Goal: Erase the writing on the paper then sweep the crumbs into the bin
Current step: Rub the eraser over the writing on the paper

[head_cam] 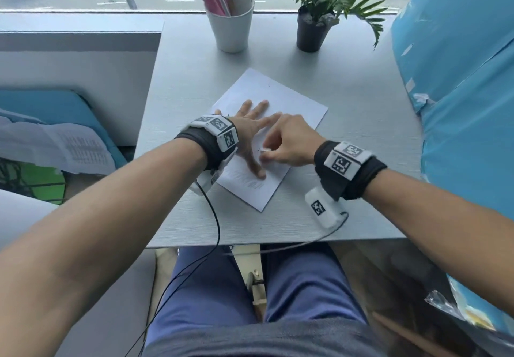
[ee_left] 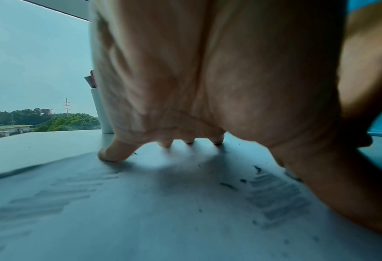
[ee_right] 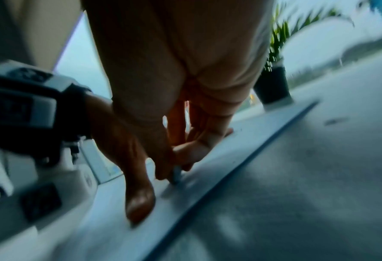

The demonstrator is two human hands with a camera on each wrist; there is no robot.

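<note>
Grip: right hand pinches small white eraser onto thin white paper sheet; left hand, fingers splayed flat, pins it. Location: grey tabletop, centre. Handling: likely light, flimsy, prone to crumple; hold beside the rubbing. Long axis diagonal, near-right to far-left.

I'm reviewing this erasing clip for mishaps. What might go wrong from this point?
1. The right hand rubs the eraser right beside the left hand's thumb; a hard stroke could crease or tear the paper.
2. Dark crumbs lie on the sheet under the left hand; the palm may smear them.
3. No bin shows in any view, so sweeping may scatter crumbs over the table edge.
</note>
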